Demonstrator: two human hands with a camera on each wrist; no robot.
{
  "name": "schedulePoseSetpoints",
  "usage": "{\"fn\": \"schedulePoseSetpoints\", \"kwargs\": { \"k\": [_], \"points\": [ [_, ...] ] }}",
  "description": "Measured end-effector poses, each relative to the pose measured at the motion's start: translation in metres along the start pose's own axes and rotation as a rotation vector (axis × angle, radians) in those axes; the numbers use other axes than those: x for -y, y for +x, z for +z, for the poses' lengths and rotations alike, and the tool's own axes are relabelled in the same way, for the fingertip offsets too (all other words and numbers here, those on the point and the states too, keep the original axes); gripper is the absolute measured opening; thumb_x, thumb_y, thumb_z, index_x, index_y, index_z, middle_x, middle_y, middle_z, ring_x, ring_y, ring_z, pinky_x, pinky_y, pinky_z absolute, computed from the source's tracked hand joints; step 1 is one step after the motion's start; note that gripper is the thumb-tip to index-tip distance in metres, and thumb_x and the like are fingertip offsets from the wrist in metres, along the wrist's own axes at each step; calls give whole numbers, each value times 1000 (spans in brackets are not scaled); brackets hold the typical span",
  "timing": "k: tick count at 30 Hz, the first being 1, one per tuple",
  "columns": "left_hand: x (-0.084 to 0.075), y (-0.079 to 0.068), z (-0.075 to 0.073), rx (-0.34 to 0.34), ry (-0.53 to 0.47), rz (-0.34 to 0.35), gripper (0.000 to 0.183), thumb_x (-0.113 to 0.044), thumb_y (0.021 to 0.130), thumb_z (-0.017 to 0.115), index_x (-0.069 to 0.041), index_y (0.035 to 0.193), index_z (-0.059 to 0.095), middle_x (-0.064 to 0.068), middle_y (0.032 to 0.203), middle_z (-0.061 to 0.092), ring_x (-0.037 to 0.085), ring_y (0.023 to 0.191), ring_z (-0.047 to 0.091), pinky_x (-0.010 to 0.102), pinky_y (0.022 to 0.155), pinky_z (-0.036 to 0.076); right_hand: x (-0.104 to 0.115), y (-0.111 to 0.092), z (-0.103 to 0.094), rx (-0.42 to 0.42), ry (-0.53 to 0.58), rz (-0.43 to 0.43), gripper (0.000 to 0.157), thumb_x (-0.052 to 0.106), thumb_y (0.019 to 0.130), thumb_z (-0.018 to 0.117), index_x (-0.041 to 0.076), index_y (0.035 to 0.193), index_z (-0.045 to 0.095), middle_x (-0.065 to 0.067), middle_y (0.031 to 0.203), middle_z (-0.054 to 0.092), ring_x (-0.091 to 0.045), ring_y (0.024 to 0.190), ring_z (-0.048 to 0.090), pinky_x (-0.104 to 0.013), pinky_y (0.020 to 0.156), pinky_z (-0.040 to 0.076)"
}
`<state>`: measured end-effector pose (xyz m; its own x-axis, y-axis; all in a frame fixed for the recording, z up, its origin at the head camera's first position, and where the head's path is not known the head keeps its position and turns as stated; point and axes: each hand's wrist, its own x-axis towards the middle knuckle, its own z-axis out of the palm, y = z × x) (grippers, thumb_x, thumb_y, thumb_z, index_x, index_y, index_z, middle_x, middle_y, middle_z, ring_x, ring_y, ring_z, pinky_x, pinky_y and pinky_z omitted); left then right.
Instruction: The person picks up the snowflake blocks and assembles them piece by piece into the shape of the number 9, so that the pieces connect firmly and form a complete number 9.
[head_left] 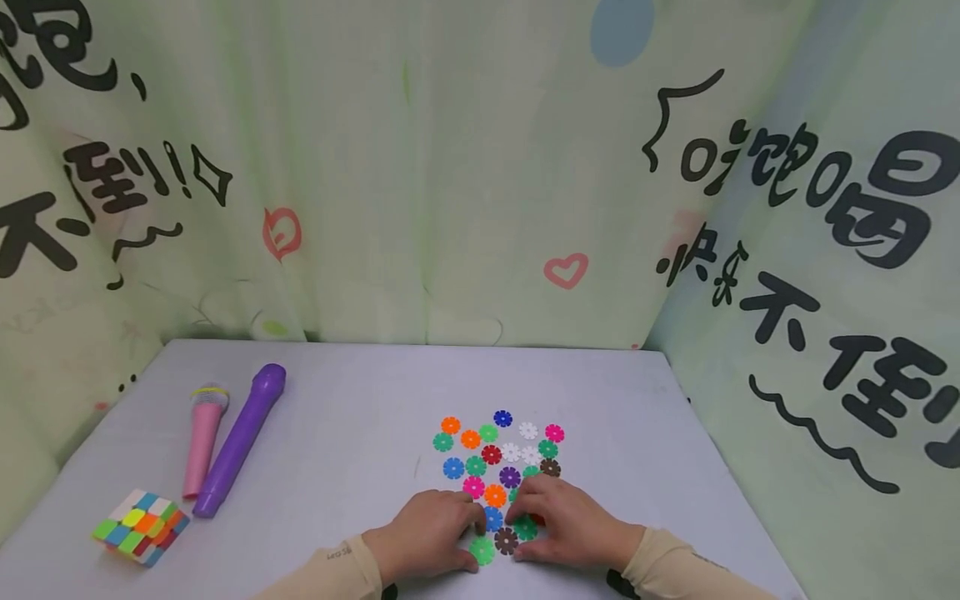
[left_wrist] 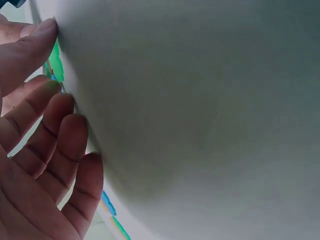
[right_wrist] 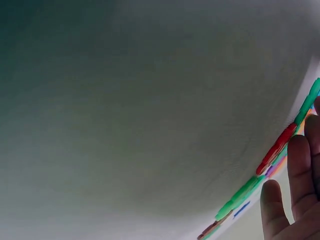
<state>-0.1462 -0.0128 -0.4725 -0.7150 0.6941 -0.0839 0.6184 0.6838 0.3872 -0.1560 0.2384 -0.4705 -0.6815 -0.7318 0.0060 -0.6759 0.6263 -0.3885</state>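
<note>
In the head view, the small notched discs (head_left: 495, 496) lie grouped on the table (head_left: 337, 425), from centre to lower centre of the frame. At the group's lower part, the left hand (head_left: 431, 533) and right hand (head_left: 573, 523) have fingers loosely bent and thumbs apart, seeming to grip nothing. I judge the discs light, stiff and slippery when flat; a pinch at the notched rim should be best.

The left wrist view adds the finger undersides, with a gap to the thumb; a green disc (left_wrist: 56, 62) shows behind, upper left.

The right wrist view shows, lower right, a red disc (right_wrist: 276, 149) edge-on, its thinness clear; this thumb is not visible.
</note>
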Motion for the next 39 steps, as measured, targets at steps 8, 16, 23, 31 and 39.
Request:
{"fn": "schedulePoseSetpoints", "kwargs": {
  "k": [8,16,23,31,39],
  "points": [
    [-3,2,2,11,-111,-51,25,-33,77,87,-25,95,72,-14,69,49,3,65,46,22,64,42,4,4,0,30,16,29,31,50,83,78,29,105,73,19,100,58,-3,98,54,-27,85,50],
    [-4,4,4,38,-173,-92,23,-27,78,87,-23,90,68,-13,70,50,4,67,47,22,63,43,5,7,3,26,19,3,27,45,82,81,27,103,74,19,94,57,0,94,53,-23,82,49],
    [-5,5,5,49,-220,-128,27,-23,77,87,-24,91,64,-12,73,51,4,69,48,22,66,44,6,10,0,70,40,33,23,42,83,81,29,100,73,21,93,57,1,92,53,-23,82,49],
    [-5,4,5,40,-233,-137,32,-22,76,88,-25,90,60,-12,74,50,4,70,49,22,67,45,8,13,-1,86,59,71,24,40,82,82,32,97,65,24,94,55,0,93,52,-26,85,49],
    [-5,6,7,43,-260,-119,34,-19,75,88,-26,87,57,-13,74,51,4,70,49,22,67,45,7,13,2,72,95,69,27,36,80,85,32,97,64,26,90,57,1,86,53,-25,79,48]
  ]
}}
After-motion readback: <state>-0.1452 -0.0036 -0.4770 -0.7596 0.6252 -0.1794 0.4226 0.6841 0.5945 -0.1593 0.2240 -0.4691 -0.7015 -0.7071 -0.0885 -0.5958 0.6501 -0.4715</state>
